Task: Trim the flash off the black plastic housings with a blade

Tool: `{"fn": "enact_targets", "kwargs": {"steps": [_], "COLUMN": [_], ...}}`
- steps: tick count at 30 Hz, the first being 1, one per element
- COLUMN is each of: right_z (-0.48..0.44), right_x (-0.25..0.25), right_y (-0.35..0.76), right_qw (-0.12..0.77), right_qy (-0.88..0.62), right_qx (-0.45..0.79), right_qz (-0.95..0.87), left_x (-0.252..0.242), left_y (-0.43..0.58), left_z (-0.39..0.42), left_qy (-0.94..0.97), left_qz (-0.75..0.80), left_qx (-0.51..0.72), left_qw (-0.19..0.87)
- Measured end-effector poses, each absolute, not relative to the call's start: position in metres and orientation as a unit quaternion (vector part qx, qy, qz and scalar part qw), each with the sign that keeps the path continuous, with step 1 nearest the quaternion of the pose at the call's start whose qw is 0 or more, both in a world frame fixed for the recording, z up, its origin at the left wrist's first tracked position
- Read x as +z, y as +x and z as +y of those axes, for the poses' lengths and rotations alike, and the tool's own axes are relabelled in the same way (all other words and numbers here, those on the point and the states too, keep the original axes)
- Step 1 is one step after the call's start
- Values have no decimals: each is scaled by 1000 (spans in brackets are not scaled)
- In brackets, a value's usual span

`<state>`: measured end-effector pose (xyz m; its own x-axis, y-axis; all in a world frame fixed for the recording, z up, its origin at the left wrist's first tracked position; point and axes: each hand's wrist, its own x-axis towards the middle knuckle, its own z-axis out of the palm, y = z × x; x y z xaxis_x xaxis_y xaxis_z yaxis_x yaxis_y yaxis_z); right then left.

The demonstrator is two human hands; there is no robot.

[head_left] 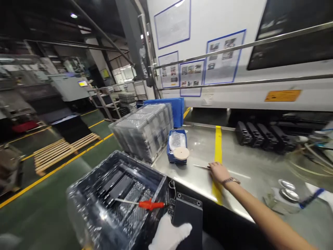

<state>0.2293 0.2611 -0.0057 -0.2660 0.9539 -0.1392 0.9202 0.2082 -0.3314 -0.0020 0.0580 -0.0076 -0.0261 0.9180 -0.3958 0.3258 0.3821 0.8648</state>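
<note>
My left hand [168,233], in a white glove, grips a flat black metal part [189,217] near the bottom of the view, its thumb across the part's face. The part's upper end has a plate with two round holes. Just above the glove is a red-handled tool [151,205] with a long thin metal shaft, which reaches over a black plastic-lined crate [109,208]. My bare right hand [218,172], with a bracelet at the wrist, is low over the metal table [200,142]. Its fingers are closed on a thin metal rod-like tool [200,166] pointing left.
On the table are a blue bin [170,156] with a round beige disc [181,153], several black finned parts [256,133], and shiny round metal pieces [288,194]. Behind the crate stands a plastic-wrapped stack [143,128]. Metal rails [234,83] cross in front of a white machine.
</note>
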Motion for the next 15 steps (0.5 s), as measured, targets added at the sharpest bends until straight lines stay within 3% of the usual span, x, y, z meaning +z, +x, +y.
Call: {"fn": "enact_targets", "kwargs": {"steps": [3,10,15], "right_z": [260,215,135], "right_x": [-30,-40,-14], "right_y": [248,287,292], "right_qw": [45,121,211], "right_qy": [-654,-689,-612], "right_qx": [182,275,381], "right_qz": [-733,-660,-660], "left_x": [13,49,20], "left_y": [-1,11,21], "left_z": [52,43,49], "left_qy": [421,391,96], "left_qz": [633,626,451], "left_qx": [376,414,492], "left_qw": [531,533,738]}}
